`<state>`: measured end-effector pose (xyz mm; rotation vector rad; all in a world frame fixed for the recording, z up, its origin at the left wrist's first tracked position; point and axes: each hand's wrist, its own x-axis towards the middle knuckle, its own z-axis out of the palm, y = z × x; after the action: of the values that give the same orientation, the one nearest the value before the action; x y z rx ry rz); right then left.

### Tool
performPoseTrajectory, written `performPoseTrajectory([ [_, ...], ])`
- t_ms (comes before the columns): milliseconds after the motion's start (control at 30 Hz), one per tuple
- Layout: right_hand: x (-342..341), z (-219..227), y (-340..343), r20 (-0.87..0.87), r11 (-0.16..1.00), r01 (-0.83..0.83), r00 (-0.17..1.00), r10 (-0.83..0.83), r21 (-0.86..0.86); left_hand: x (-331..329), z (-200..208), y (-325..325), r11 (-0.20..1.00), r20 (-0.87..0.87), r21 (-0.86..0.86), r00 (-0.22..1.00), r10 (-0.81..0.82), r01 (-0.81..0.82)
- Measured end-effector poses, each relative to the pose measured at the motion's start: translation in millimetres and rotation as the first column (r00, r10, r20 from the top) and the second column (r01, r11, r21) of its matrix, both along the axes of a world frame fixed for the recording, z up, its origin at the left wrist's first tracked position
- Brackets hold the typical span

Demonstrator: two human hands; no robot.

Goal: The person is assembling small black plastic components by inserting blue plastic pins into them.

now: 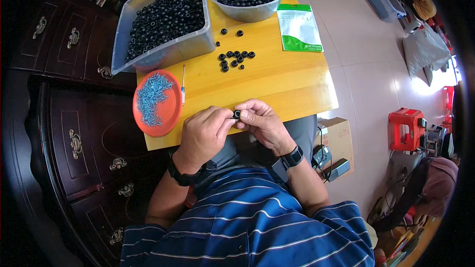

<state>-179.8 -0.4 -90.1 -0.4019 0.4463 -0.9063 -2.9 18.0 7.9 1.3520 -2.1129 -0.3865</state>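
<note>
At the table's near edge, both my hands meet at a small black round part with a hole in its middle (237,114). My left hand (205,131) pinches it from the left, its fingers closed. On the other side, the thumb and fingers of my right hand (264,122) close on the same part. Whether a smaller piece sits in my left fingertips is hidden. Beyond my hands lies a loose group of similar black parts (236,54). An orange-red plate (173,111) heaped with small bluish metal pieces (152,96) is left of my hands, beside a thin pen-like tool (183,86).
A large translucent bin (195,44) and a round tub (250,14), both full of black parts, stand on the yellow table (287,86). A green-and-white packet (300,28) lies far right. Dark drawers (69,138) flank the left. Another person (430,188), a red stool (405,128) and a cardboard box (340,136) are at right.
</note>
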Motion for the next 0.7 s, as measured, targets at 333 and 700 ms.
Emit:
performPoseTrajectory([
  [333,1.2,1.5,-0.5,0.03,1.0,0.006,1.0,-0.006,0.01,7.3,-12.8,-2.5,0.999,-0.065,0.004,0.997,-0.033,0.033],
  [700,-9.6,0.8,-4.0,-0.065,0.974,-0.186,0.982,0.179,-0.128,13.7,-0.1,-10.7,0.913,-0.322,0.318,0.935,-0.148,0.255],
])
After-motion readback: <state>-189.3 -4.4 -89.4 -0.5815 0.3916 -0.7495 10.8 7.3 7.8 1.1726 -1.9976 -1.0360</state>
